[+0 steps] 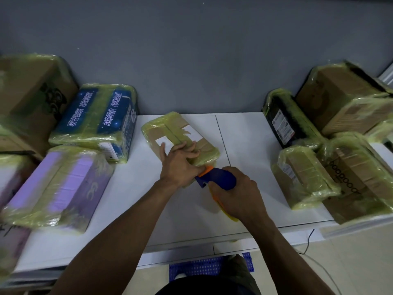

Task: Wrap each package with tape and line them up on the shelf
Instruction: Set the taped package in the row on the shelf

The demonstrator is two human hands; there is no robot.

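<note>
Head view is showing the small package [180, 133] lying in the middle of the white surface [244, 145], between two groups of packages that are already covered in yellowish tape. The left hand [180, 162] is lying flat on the near end of this package, with the fingers straight and a little spread, and it is pressing down. I am judging that this is so the light box is not sliding or turning while the tape is pulling on it. The right hand [236, 194] is curling its fingers round the blue tape dispenser [217, 178]. The orange front of the dispenser is touching the near edge of the package, just beside the left wrist, probably because a strip is being laid or cut there. Bare cardboard and a white label are showing on top, so the wrapping seems not yet complete. The blue package [95, 122] and the purple package [61, 184] are sitting at the left and the black package [280, 120] at the right, to the sides of the working place.
</note>
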